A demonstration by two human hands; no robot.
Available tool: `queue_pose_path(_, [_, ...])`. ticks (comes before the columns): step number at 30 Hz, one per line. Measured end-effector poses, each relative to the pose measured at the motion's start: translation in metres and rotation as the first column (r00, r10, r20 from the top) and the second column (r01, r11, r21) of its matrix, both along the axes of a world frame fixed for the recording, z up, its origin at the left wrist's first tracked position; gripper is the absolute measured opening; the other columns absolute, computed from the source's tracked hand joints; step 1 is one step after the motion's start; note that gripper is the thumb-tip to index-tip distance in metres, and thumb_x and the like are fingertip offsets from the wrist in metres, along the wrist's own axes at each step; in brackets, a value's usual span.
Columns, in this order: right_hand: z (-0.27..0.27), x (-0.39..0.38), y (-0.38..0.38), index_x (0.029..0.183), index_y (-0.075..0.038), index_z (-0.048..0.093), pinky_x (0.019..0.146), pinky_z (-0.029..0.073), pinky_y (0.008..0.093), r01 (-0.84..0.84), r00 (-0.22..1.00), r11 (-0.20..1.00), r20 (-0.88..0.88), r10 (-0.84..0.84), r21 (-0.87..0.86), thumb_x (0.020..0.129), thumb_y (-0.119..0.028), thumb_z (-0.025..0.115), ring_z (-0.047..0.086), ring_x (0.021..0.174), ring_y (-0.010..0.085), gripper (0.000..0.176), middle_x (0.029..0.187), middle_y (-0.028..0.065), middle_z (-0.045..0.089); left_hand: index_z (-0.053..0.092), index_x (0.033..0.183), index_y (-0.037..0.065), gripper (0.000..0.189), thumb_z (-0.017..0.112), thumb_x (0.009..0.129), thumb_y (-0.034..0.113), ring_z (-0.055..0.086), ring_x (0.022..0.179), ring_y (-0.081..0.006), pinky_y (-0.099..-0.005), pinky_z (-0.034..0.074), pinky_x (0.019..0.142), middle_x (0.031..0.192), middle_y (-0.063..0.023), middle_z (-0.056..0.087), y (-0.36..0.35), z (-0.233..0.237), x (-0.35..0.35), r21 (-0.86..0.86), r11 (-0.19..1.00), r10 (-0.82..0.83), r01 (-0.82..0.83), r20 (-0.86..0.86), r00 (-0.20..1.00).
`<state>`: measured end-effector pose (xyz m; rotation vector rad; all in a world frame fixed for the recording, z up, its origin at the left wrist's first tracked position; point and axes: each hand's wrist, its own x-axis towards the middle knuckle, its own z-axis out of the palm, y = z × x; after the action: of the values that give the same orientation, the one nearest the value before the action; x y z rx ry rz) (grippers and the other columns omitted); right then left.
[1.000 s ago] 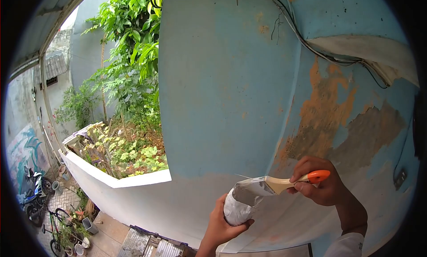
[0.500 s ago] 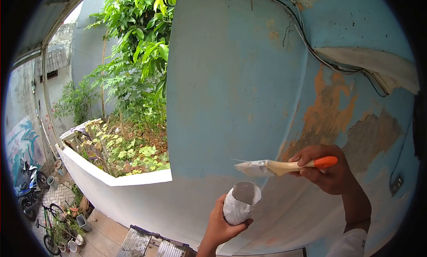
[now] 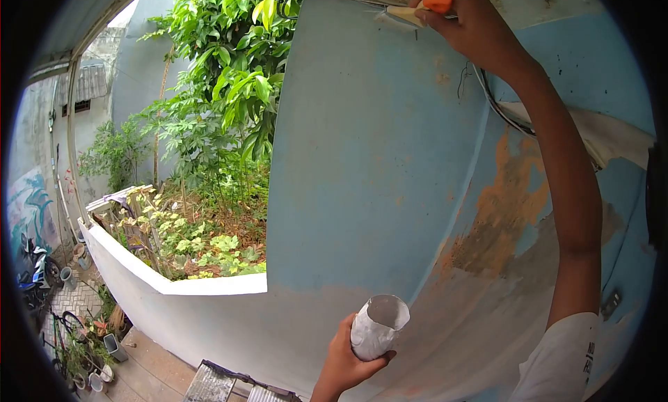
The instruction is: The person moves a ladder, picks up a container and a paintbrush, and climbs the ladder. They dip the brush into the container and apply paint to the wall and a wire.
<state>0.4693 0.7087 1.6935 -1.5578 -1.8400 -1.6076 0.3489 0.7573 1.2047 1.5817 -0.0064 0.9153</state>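
Observation:
My left hand [image 3: 353,364] is wrapped round a paint-smeared white cup [image 3: 378,330], held upright low in front of the wall; its mouth faces up. High above it, my right hand [image 3: 463,22] grips a paintbrush [image 3: 409,13] by its pale handle with an orange end. The bristles point left, at the top of the blue wall [image 3: 369,144], just under the cables. Whether they touch the wall I cannot tell. Grey-white paint covers the wall's lower part.
Black cables [image 3: 497,109] run along the wall's top and down its right corner. Peeling orange-brown patches [image 3: 497,207] mark the right wall. A white ledge [image 3: 209,285] borders the plants at left. Below lie a metal sheet roof [image 3: 209,384], pots and a bicycle.
My right arm has risen from just above the cup to the top of the wall, taking the brush with it. The cup has stayed nearly in place in my left hand. The view has shifted slightly.

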Motion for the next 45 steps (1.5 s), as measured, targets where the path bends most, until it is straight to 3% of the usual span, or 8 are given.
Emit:
queue_pose_path(2, [0.012, -0.028, 0.008, 0.105, -0.001, 0.072, 0.065, 0.051, 0.0393, 0.141, 0.981, 0.989, -0.124, -0.147, -0.053, 0.098, -0.012, 0.065, 0.064, 0.065, 0.0274, 0.015, 0.074, 0.015, 0.067, 0.043, 0.144, -0.001, 0.093, 0.095, 0.073, 0.027, 0.068, 0.118, -0.0313, -0.0439, 0.056, 0.098, 0.128, -0.0202, 0.066, 0.0, -0.001, 0.0, 0.01, 1.0, 0.003, -0.003, -0.007, 1.0])
queue_pose_path(15, [-0.007, 0.011, 0.037, 0.117, -0.008, 0.074, 0.069, 0.052, 0.0315, 0.29, 0.95, 0.953, 0.146, -0.277, -0.084, 0.102, -0.016, 0.069, 0.058, 0.067, 0.0123, 0.018, 0.079, 0.0032, 0.067, 0.044, 0.145, 0.0, 0.095, 0.097, 0.07, 0.024, 0.068, 0.119, -0.0284, -0.0413, 0.055, 0.099, 0.129, -0.0185, 0.066, 0.004, 0.003, -0.004, -0.002, 1.0, 0.019, -0.019, -0.001, 1.0])
queue_pose_path(20, [-0.075, 0.007, 0.007, 0.107, -0.004, 0.073, 0.069, 0.054, 0.0335, 0.018, 0.978, 0.922, -0.184, -0.096, -0.388, 0.1, -0.019, 0.071, 0.067, 0.069, 0.0171, 0.016, 0.076, 0.0092, 0.069, 0.044, 0.145, 0.0, 0.095, 0.096, 0.07, 0.026, 0.068, 0.119, -0.0291, -0.0418, 0.055, 0.099, 0.129, -0.0186, 0.066, 0.001, -0.002, -0.002, -0.021, 1.0, 0.012, -0.012, 0.003, 1.0])
queue_pose_path(25, [-0.029, 0.003, 0.018, 0.107, -0.004, 0.074, 0.068, 0.052, 0.035, 0.133, 0.949, 0.935, -0.23, -0.216, -0.329, 0.099, -0.021, 0.071, 0.062, 0.066, 0.0158, 0.019, 0.074, 0.0075, 0.068, 0.043, 0.145, 0.0, 0.095, 0.096, 0.071, 0.027, 0.067, 0.119, -0.0294, -0.0426, 0.055, 0.099, 0.129, -0.0183, 0.066, 0.002, -0.002, -0.002, -0.003, 1.0, 0.008, -0.008, 0.008, 1.0])
queue_pose_path(27, [0.012, 0.012, 0.03, 0.117, -0.008, 0.072, 0.079, 0.057, 0.0364, 0.26, 0.958, 0.953, -0.084, -0.275, -0.153, 0.104, -0.021, 0.066, 0.072, 0.085, 0.0184, 0.019, 0.092, 0.0094, 0.074, 0.043, 0.145, 0.0, 0.095, 0.096, 0.071, 0.027, 0.068, 0.119, -0.0294, -0.0426, 0.055, 0.099, 0.129, -0.0183, 0.066, 0.002, -0.003, -0.002, -0.001, 1.0, 0.015, -0.015, -0.002, 1.0])
queue_pose_path(31, [0.049, 0.004, 0.035, 0.11, 0.0, 0.073, 0.071, 0.055, 0.0347, 0.05, 0.998, 0.998, 0.035, -0.049, -0.023, 0.094, -0.006, 0.07, 0.07, 0.076, 0.0219, 0.018, 0.088, 0.0179, 0.075, 0.045, 0.143, 0.0, 0.092, 0.096, 0.071, 0.027, 0.068, 0.117, -0.0309, -0.044, 0.056, 0.097, 0.127, -0.0192, 0.067, 0.002, -0.001, -0.002, -0.025, 0.999, 0.021, -0.02, 0.007, 1.0])
queue_pose_path(38, [-0.016, 0.05, 0.034, 0.116, -0.009, 0.072, 0.077, 0.057, 0.0421, -0.013, 0.903, 1.0, 0.428, 0.023, -0.027, 0.097, -0.011, 0.069, 0.07, 0.081, 0.0308, 0.019, 0.1, 0.0081, 0.073, 0.045, 0.142, 0.0, 0.092, 0.096, 0.071, 0.028, 0.068, 0.117, -0.0312, -0.0439, 0.056, 0.097, 0.127, -0.0197, 0.067, 0.005, -0.005, 0.0, -0.038, 0.999, 0.02, -0.02, 0.005, 1.0])
queue_pose_path(45, [-0.112, 0.018, -0.013, 0.108, -0.006, 0.072, 0.073, 0.058, 0.0362, -0.05, 0.968, 0.856, -0.236, -0.085, -0.514, 0.095, -0.008, 0.072, 0.07, 0.077, 0.0222, 0.013, 0.091, 0.0105, 0.073, 0.044, 0.144, 0.0, 0.096, 0.097, 0.07, 0.028, 0.068, 0.118, -0.0295, -0.0423, 0.054, 0.099, 0.127, -0.0185, 0.067, 0.003, -0.006, -0.001, -0.022, 1.0, 0.02, -0.02, -0.003, 1.0])
